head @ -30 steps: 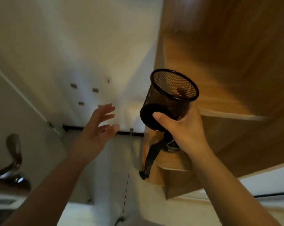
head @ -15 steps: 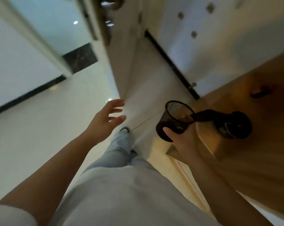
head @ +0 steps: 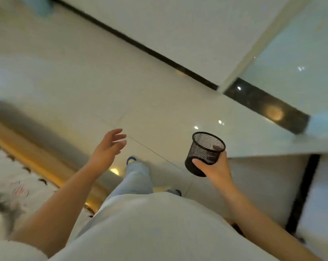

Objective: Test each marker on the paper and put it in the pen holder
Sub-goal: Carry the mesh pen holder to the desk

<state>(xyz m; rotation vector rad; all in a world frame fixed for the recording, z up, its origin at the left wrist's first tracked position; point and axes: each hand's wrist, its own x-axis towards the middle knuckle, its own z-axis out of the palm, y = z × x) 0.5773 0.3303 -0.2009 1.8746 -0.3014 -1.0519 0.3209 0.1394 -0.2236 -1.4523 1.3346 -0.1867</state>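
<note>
Head view, right hand (head: 216, 169) fingers curled round pen holder (head: 204, 153), left hand (head: 107, 149) fingers spread, empty

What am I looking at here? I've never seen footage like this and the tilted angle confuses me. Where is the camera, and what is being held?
The camera sits on a person's head and looks forward and down, so you see their own arms and body from above. The view is tilted and blurred. The right hand grips a black mesh pen holder, thumb across its side; it looks empty. The left hand is stretched forward, fingers relaxed, holding nothing. Below are the person's light trousers and blue shoes on a glossy tiled floor. No markers or paper are in view.
</note>
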